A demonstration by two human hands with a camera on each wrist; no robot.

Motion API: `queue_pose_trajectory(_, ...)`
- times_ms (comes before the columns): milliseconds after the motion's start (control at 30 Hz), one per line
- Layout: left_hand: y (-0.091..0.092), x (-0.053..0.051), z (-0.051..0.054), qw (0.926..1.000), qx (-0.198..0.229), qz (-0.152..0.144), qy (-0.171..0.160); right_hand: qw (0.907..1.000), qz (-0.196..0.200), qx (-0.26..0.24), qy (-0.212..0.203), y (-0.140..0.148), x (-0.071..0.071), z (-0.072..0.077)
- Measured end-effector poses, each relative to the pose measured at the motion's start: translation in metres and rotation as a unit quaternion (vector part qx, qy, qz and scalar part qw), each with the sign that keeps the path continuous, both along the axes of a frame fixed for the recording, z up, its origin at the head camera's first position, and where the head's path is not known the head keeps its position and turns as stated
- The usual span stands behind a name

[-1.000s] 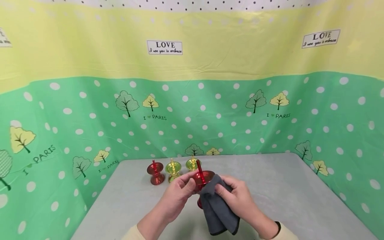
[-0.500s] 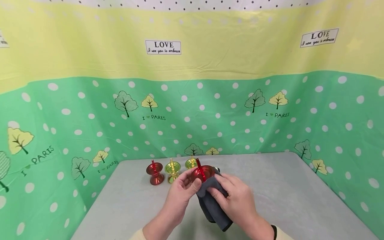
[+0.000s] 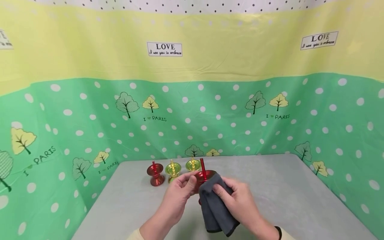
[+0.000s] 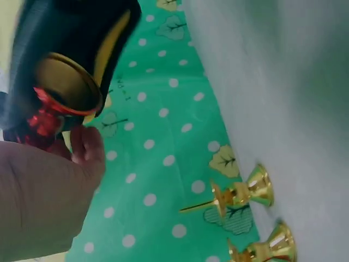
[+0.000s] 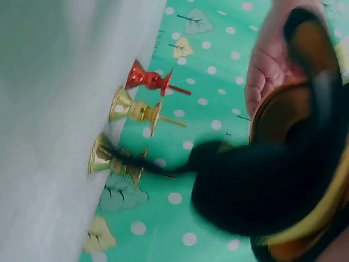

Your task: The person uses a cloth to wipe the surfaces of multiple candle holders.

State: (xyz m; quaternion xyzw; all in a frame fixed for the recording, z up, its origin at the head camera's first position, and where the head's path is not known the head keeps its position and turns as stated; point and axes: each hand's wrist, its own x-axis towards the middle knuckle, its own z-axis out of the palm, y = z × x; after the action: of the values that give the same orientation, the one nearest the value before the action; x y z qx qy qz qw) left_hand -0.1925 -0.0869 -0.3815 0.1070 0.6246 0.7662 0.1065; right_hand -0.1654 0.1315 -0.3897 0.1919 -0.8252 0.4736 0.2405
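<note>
A shiny red candle holder [image 3: 199,177] with an upright spike hangs above the table, its shallow dish gripped at the left side by my left hand [image 3: 177,196]. My right hand [image 3: 241,201] pinches a dark grey cloth [image 3: 216,208] against the right side of the dish, with the thumb on top. The cloth drapes down and hides most of the holder's stem and foot. In the left wrist view the hollow underside of the foot [image 4: 68,84] shows beside the cloth [image 4: 65,27]. Blurred dark cloth [image 5: 240,185] fills much of the right wrist view.
At the table's back left stand another red candle holder [image 3: 156,175] and two gold ones, a nearer gold holder [image 3: 173,169] and a farther gold holder [image 3: 192,164], partly behind my left hand. A green and yellow patterned curtain [image 3: 192,110] encloses the grey table [image 3: 285,193].
The cloth and right hand first shift left along the dish's near side, then return to its right side. The left hand keeps holding the red candle holder, which tilts slightly.
</note>
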Motion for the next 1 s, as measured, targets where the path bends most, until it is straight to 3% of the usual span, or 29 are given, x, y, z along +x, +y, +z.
queue_pose_trajectory(67,0.004,0.004,0.001,0.9993,-0.018,0.031,0.01,0.9909,-0.051,0.063,0.107,-0.003,-0.001,-0.003)
queue_pose_trajectory(167,0.006,0.009,0.003,0.9986,-0.038,0.027,0.026,0.9495,-0.12,0.138,0.255,-0.005,-0.002,-0.007)
queue_pose_trajectory(233,0.006,0.011,0.004,0.9988,-0.035,0.012,0.033,0.9345,-0.122,0.15,0.298,-0.006,-0.002,-0.008)
queue_pose_trajectory(300,0.004,0.011,0.005,0.999,-0.027,-0.002,0.036,0.933,-0.111,0.149,0.308,-0.006,-0.002,-0.009)
queue_pose_trajectory(333,0.002,0.01,0.005,0.999,-0.025,-0.008,0.036,0.9377,-0.1,0.14,0.302,-0.005,-0.002,-0.01)
queue_pose_trajectory(400,-0.002,0.009,0.006,0.9987,-0.021,-0.03,0.034,0.9609,-0.057,0.112,0.247,-0.001,-0.003,-0.009)
queue_pose_trajectory(467,-0.006,0.006,0.005,0.9979,-0.017,-0.055,0.031,0.9856,-0.009,0.066,0.155,0.003,-0.005,-0.008)
queue_pose_trajectory(533,-0.008,0.004,0.004,0.9969,-0.015,-0.073,0.026,0.9976,0.021,0.017,0.063,0.005,-0.006,-0.006)
queue_pose_trajectory(600,-0.007,0.002,0.003,0.9971,-0.007,-0.073,0.018,0.999,0.031,-0.023,-0.023,0.003,-0.005,-0.003)
queue_pose_trajectory(700,-0.001,0.004,0.002,0.9993,0.006,-0.036,0.001,0.9942,0.015,-0.056,-0.09,-0.003,-0.003,-0.003)
queue_pose_trajectory(800,0.006,0.007,0.002,0.9997,0.017,0.013,-0.014,0.9901,-0.002,-0.069,-0.123,-0.009,-0.002,-0.005)
queue_pose_trajectory(900,0.01,0.009,0.002,0.9985,0.026,0.047,-0.013,0.9893,0.009,-0.06,-0.132,-0.01,0.0,-0.01)
queue_pose_trajectory(1000,0.011,0.01,0.002,0.998,0.036,0.053,0.001,0.9868,0.044,-0.067,-0.141,-0.01,0.002,-0.016)
